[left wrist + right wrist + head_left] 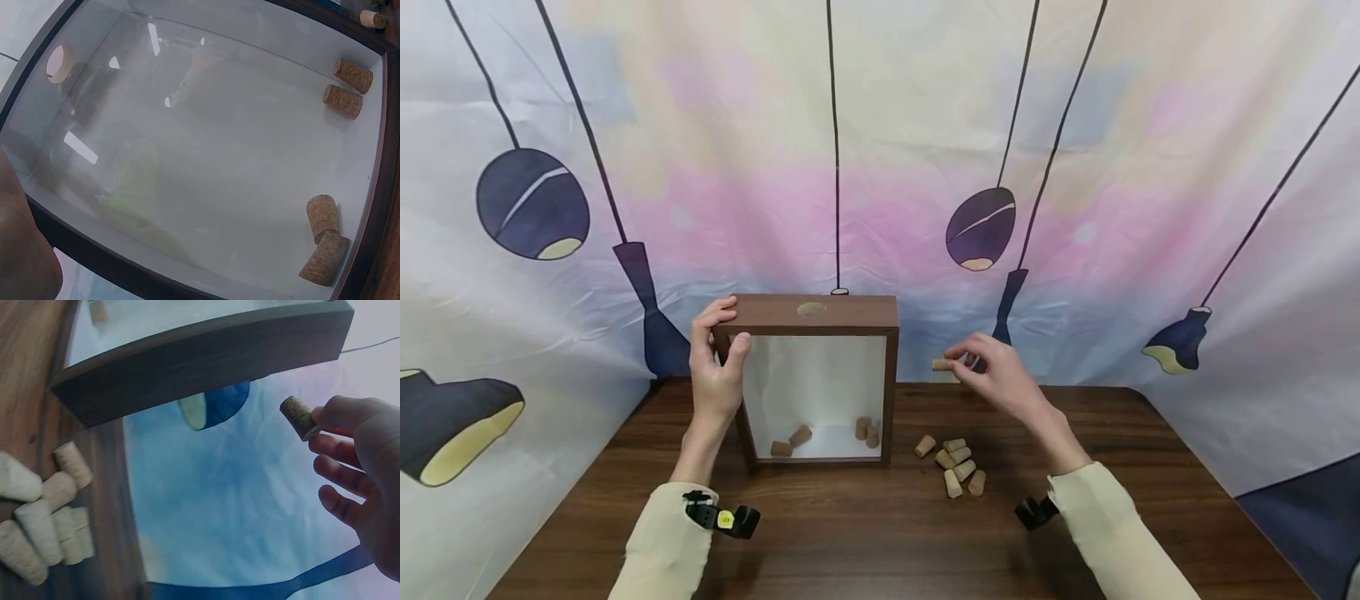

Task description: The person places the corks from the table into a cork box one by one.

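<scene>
A brown wooden shadow box (891, 392) with a clear front stands upright on the table, a round hole (812, 309) in its top edge. My left hand (717, 375) grips its upper left corner, thumb at the front and fingers over the top and side. Two corks (323, 240) lie at the left of the box floor and two more corks (347, 89) at the right. To the right of the box, level with its upper half, my right hand (996, 375) pinches a cork (299, 417) between thumb and forefinger. The other fingers are loosely bent.
A loose pile of several corks (958, 459) lies on the dark wooden table (850, 533), right of the box. Behind the table hangs a cloth backdrop (895, 167) printed with lamps. Each wrist wears a small black camera (745, 522).
</scene>
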Demonstrator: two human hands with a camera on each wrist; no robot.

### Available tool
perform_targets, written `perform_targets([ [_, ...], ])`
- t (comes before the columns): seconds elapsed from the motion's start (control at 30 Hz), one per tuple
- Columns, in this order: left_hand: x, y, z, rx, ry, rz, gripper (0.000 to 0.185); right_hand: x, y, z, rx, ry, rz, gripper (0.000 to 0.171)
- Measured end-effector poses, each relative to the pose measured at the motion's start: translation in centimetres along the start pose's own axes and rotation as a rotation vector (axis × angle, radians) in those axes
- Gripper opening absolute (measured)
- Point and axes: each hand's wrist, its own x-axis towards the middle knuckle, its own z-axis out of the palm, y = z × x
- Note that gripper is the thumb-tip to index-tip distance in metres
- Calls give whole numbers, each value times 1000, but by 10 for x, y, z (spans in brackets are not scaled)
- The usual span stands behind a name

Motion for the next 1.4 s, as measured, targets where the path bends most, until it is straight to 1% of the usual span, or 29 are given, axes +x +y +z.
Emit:
perform_targets([
  [0.1, -2, -3, -1, 9, -1, -8, 35, 6, -7, -5, -7, 29, -26, 13],
  [0.17, -2, -1, 0, 8, -2, -11, 34, 11, -12, -9, -11, 55, -43, 13],
  [0.27, -2, 8, 1, -4, -2, -10, 35, 18, -19, -14, -19, 94, -72, 13],
  [0.43, -2, 26, 4, -21, -8, -4, 34, 33, -32, -25, -19, 130, -119, 13],
  [0.6, -1, 31, 5, -22, -8, -7, 34, 47, -45, -33, -23, 140, -161, 13],
  [0.83, 0, 30, 5, -22, 1, -5, 33, 67, -68, -36, 5, 110, -224, 15],
  [1.2, 1, 30, 5, -24, 3, -9, 34, 93, -94, -22, -19, 75, -318, 13],
  [1.3, 2, 30, 5, -21, 1, -4, 34, 100, -101, -17, -41, 57, -328, 12],
  [1.4, 3, 31, 5, -20, 4, -1, 34, 107, -108, -12, -82, 22, -329, 12],
])
